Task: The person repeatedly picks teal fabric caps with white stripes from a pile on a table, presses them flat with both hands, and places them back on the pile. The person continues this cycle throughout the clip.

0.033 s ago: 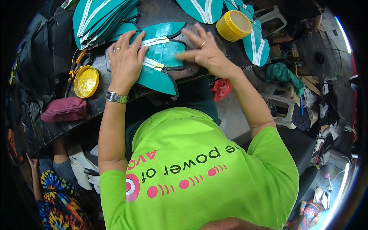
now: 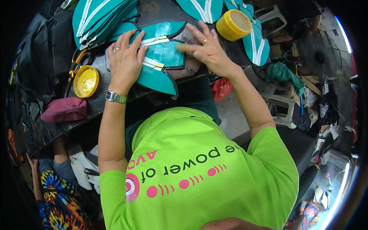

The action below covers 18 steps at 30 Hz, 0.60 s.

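Note:
A teal cut piece (image 2: 165, 51) with white zip-like strips and black edging lies in front of me on the dark table, its middle flap shiny as if wet. My left hand (image 2: 126, 57), wearing a ring and a watch, rests on its left part with fingers spread. Over its right end is my right hand (image 2: 212, 53), fingers apart and nothing gripped. The thumb points left, slightly blurred and yellowish at the tip, close to the flap's edge; whether it touches, I cannot tell.
An open yellow tub (image 2: 234, 26) stands at the right; a yellow lid (image 2: 86, 81) with pale residue lies left, beside orange-handled scissors (image 2: 80, 59) and a maroon pouch (image 2: 64, 110). A stack of teal pieces (image 2: 101, 23) sits far left. Another person's patterned clothing (image 2: 61, 199) shows lower left.
My right hand has shifted slightly right and away from me, off the middle flap. My left hand and the teal piece stay in place.

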Tool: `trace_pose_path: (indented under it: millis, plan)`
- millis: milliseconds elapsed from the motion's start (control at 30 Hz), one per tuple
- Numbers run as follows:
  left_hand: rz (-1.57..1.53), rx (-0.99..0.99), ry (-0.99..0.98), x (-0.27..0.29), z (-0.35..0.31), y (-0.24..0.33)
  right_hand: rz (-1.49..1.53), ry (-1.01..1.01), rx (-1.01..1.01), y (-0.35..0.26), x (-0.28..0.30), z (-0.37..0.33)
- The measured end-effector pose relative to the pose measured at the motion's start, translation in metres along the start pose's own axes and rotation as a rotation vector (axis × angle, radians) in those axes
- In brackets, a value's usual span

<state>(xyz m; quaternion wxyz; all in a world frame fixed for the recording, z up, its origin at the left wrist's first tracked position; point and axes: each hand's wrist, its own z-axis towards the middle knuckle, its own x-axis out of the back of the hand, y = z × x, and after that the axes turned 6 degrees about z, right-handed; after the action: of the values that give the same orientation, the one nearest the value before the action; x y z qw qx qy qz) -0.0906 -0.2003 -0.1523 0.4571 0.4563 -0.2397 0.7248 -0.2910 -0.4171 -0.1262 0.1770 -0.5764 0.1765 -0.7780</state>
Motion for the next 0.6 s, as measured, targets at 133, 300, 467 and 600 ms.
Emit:
trace_pose_path:
  millis: [133,300,467,600]
  plan:
    - [-0.008,0.001,-0.004,0.000,0.000,0.000,-0.267,-0.105,-0.087,0.003,-0.019,-0.007]
    - [0.010,0.012,-0.050,0.001,-0.001,-0.001,-0.192,-0.146,-0.077,-0.012,-0.021,-0.025]
    - [0.004,0.011,-0.054,0.000,0.000,0.000,-0.125,-0.238,-0.067,-0.030,-0.019,-0.030]
    - [0.004,-0.005,0.002,0.000,0.000,-0.001,-0.172,-0.166,-0.105,-0.022,-0.019,-0.022]
